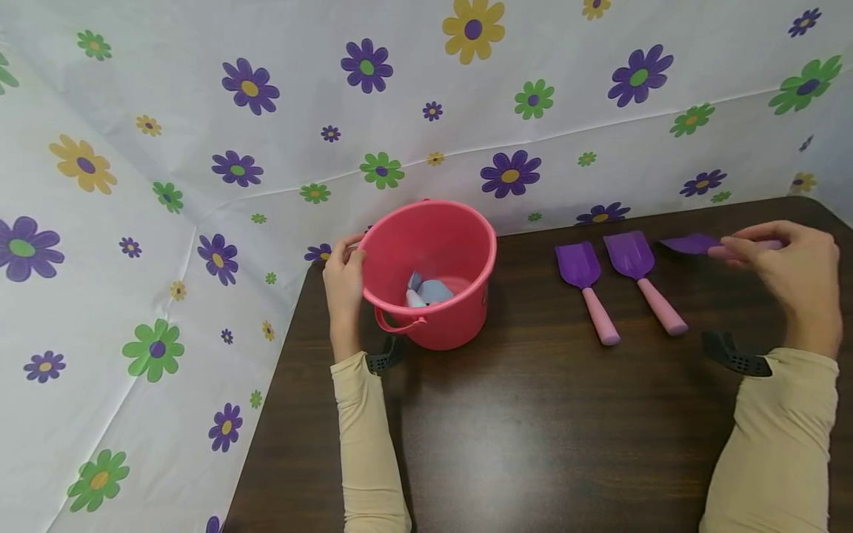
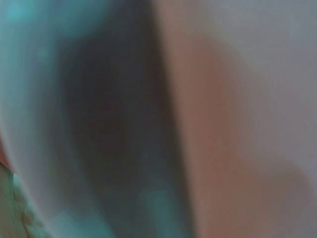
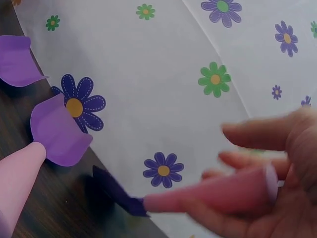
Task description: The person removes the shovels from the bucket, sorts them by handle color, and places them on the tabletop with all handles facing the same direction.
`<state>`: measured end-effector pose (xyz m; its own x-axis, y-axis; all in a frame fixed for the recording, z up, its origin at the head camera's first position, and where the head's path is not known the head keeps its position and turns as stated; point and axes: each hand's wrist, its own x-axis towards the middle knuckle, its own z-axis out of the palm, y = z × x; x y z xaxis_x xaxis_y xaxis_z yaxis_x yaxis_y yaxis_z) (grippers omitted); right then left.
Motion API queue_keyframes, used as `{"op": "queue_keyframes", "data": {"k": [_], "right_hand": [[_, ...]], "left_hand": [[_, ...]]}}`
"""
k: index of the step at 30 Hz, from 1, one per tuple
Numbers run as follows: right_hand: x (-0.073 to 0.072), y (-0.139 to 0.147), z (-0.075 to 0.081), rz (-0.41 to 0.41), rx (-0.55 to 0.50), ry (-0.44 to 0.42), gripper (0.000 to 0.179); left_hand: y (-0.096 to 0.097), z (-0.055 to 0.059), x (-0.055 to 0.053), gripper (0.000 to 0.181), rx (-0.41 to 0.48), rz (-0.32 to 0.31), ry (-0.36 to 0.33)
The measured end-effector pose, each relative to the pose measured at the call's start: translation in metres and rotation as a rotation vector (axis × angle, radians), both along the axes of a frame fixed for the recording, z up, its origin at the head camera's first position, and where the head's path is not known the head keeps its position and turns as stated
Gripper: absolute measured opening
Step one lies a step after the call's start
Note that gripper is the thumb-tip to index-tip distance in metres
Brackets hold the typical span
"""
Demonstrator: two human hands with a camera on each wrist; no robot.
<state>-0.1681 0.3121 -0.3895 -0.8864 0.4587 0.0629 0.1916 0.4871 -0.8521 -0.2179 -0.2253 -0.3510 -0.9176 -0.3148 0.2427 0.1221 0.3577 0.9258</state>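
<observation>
A: Quick status pls. What's the L hand [image 1: 343,277] doing?

B: We see it grasping the pink bucket [image 1: 460,326] by its L edge. Bucket's upright on the dark table [image 1: 553,429], near the flowered sheet [image 1: 413,44]. L wrist cam's too blurry to add info.

A: Anything in the bucket?

B: Yep, some grey-blue and whitish items [image 1: 435,291] at the bottom. We can't ID them.

A: OK, & the R hand [image 1: 786,259]?

B: Grasping the R shovel [image 3: 171,201] by its pink handle, approx. level, purple blade pointing L, toward the other shovels. We can't tell if the blade touches the table.

A: And the other 2?

B: Both flat on the table, btwn bucket & R hand: L shovel [image 1: 586,285] nearer the bucket, mid shovel [image 1: 641,275] just beside it. Same design, purple blades to the back, pink handles toward us.

A: Arms?

B: Tan sleeves [image 1: 369,444] on both, w/ a black wrist mount [image 1: 740,361] at each cuff.
</observation>
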Motion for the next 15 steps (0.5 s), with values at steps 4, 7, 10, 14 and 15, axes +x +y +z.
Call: {"op": "queue_keyframes", "data": {"k": [4, 7, 10, 14, 15], "right_hand": [[0.0, 0.005, 0.0, -0.038, 0.072, -0.109, 0.061], [0.003, 0.01, -0.001, -0.045, 0.141, -0.197, 0.054], [0.006, 0.015, -0.003, -0.001, 0.17, -0.285, 0.051], [0.006, 0.018, -0.005, 0.084, 0.187, -0.361, 0.05], [0.005, 0.019, -0.006, 0.104, 0.189, -0.372, 0.049]], "left_hand": [[0.0, -0.001, 0.0, 0.037, 0.003, -0.002, -0.003], [0.0, -0.002, -0.001, 0.037, 0.005, 0.0, -0.002], [-0.001, -0.002, -0.001, 0.036, 0.006, 0.004, 0.0], [-0.001, -0.002, -0.001, 0.037, 0.006, 0.008, 0.003], [-0.001, -0.002, -0.001, 0.037, 0.006, 0.008, 0.003]]}}
